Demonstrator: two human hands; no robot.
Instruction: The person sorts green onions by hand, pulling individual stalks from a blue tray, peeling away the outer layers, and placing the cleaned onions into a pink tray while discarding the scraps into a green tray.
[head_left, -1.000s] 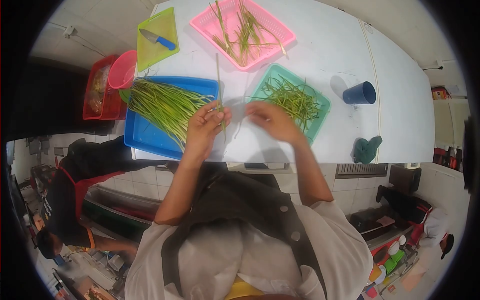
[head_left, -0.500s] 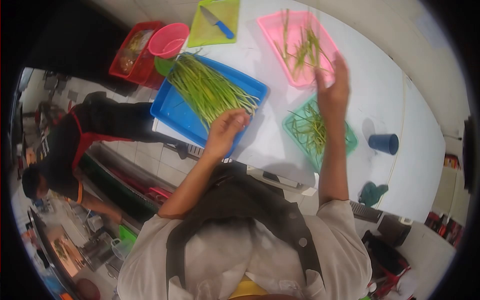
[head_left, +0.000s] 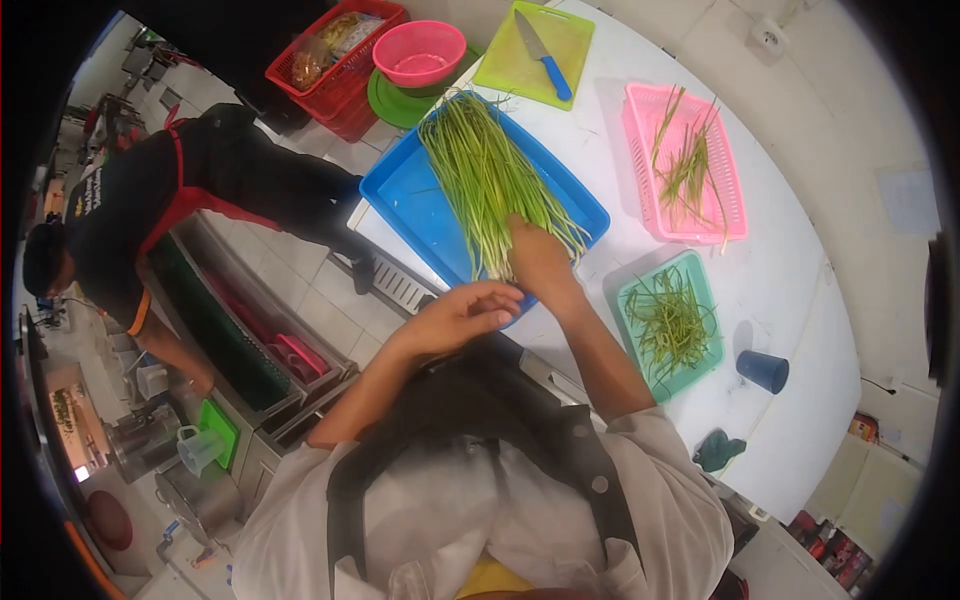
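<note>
Head view, the only one.

Logged the right hand (head_left: 540, 262) reaching forward over the near corner of the blue tray (head_left: 408, 200), back turned up, pressed onto the near ends of the green stalks (head_left: 485, 165). Cannot tell how far shut: fingers hidden under the back of the hand and among the stalks. Contact with the bundle plain, a grip not. Found the stalks lying as one long bundle along the tray's middle, near ends fanned out at the hand, far ends reaching the tray's far rim.

Placed the left hand (head_left: 468, 312) just nearer the body than the right, at the tray's near edge, close against the right wrist; cannot say whether touching. Read its fingers as half curled, held together, pointing toward the right arm. Saw nothing in them, but cannot rule out a thin stalk beneath.

Noted on the white counter (head_left: 790, 300), right of the blue tray: a pink basket (head_left: 728, 190) with a few loose stalks and, nearer, a green tray (head_left: 702, 290) with short green trimmings, both apart from the hands. Near the green tray, a blue cup (head_left: 763, 370); closer to the counter's near edge, a crumpled green cloth (head_left: 718, 450).

At the blue tray's far end: a yellow-green cutting board (head_left: 505, 60) bearing a blue-handled knife (head_left: 547, 62), a pink bowl (head_left: 418, 52) on a green plate (head_left: 392, 105), and a red basket (head_left: 340, 55).

Recorded a co-worker (head_left: 150, 210) in black with red apron straps, bent over at the left, away from the counter.
</note>
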